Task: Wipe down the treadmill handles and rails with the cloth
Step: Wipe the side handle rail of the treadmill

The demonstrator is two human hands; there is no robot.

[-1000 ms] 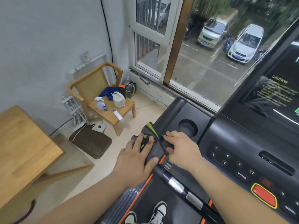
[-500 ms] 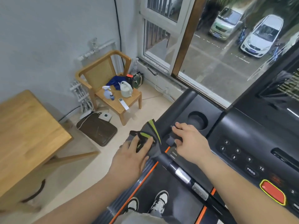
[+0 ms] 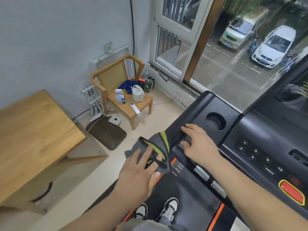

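Observation:
A grey cloth with lime-green stripes (image 3: 160, 144) is draped over the top end of the treadmill's left handle (image 3: 186, 165). The handle is a black bar with silver pads. My left hand (image 3: 141, 170) lies on the cloth, fingers over the top and thumb against its near edge, gripping it around the bar. To the right, my right hand (image 3: 200, 144) rests with spread fingers on the black console wing (image 3: 196, 110), just below the cup holder (image 3: 215, 121). Its fingertips are at the cloth's right edge.
The console's number buttons (image 3: 255, 150) and red stop button (image 3: 291, 192) lie to the right. My shoes (image 3: 166, 209) stand on the belt. Left of the treadmill are a wooden table (image 3: 33, 130), a dark mat (image 3: 106, 134) and a wooden chair (image 3: 121, 90) carrying bottles.
My left hand has drawn the cloth a little down the handle toward me. My right hand has spread out and shifted up onto the console wing. My head has turned slightly left.

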